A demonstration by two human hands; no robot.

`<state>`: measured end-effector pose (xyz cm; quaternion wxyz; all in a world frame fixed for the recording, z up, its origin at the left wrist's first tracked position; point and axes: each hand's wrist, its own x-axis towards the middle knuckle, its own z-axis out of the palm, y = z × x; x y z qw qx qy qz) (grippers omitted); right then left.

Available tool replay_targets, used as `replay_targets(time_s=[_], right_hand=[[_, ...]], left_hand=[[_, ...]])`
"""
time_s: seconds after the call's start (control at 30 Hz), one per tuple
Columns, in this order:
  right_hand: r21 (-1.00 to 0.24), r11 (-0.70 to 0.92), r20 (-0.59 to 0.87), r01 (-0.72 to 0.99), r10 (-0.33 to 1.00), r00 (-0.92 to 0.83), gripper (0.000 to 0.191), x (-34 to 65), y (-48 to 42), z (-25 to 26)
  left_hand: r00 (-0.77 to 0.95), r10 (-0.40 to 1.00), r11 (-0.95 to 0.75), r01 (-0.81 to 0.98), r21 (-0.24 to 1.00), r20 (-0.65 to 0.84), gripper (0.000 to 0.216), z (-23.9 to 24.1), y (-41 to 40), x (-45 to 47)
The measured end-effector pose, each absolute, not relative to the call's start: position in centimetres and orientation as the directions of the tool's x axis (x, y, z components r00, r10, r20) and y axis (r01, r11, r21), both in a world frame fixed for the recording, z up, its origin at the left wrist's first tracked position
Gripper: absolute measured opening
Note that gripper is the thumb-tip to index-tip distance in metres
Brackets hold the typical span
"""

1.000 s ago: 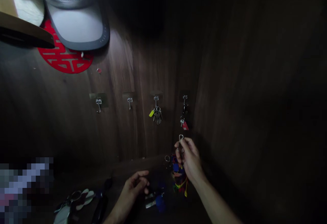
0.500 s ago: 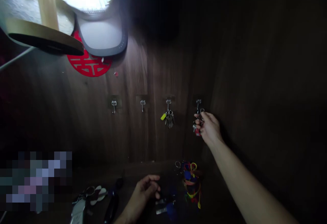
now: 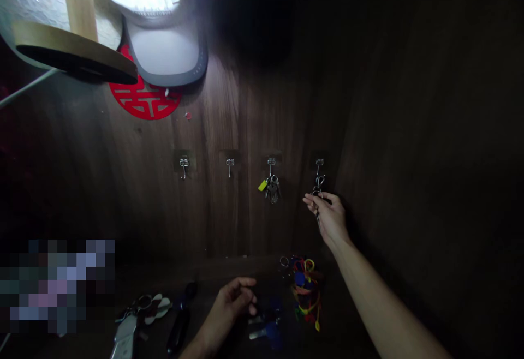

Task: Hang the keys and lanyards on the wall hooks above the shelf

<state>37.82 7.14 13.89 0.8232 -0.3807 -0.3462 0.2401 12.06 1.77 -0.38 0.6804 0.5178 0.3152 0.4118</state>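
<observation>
While the right hand [image 3: 329, 218] pinches a small metal clip [image 3: 317, 209] just below the rightmost wall hook [image 3: 319, 166], right of centre, the left hand [image 3: 231, 307] curls loosely at lower centre, apparently empty, beside blue key tags [image 3: 272, 323] and colourful keychains [image 3: 305, 291].

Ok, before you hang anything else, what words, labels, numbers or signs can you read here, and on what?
"囍" (double happiness), probably: red round cutout on the wood panel, partly covered.
Yellow key tag: too small to read.
Coloured tags: too dark and blurred to read.
Nothing else is legible.
</observation>
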Motion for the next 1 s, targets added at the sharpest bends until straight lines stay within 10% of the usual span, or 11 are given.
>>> replay_targets(time_s=[1.0], right_hand=[[-0.923, 0.376, 0.264, -0.076, 0.767, 0.584, 0.047, 36.9, 1.0, 4.8]], left_hand=[[0.473, 0.881, 0.098, -0.208, 0.973, 0.012, 0.038, 0.0, 1.2, 11.7]])
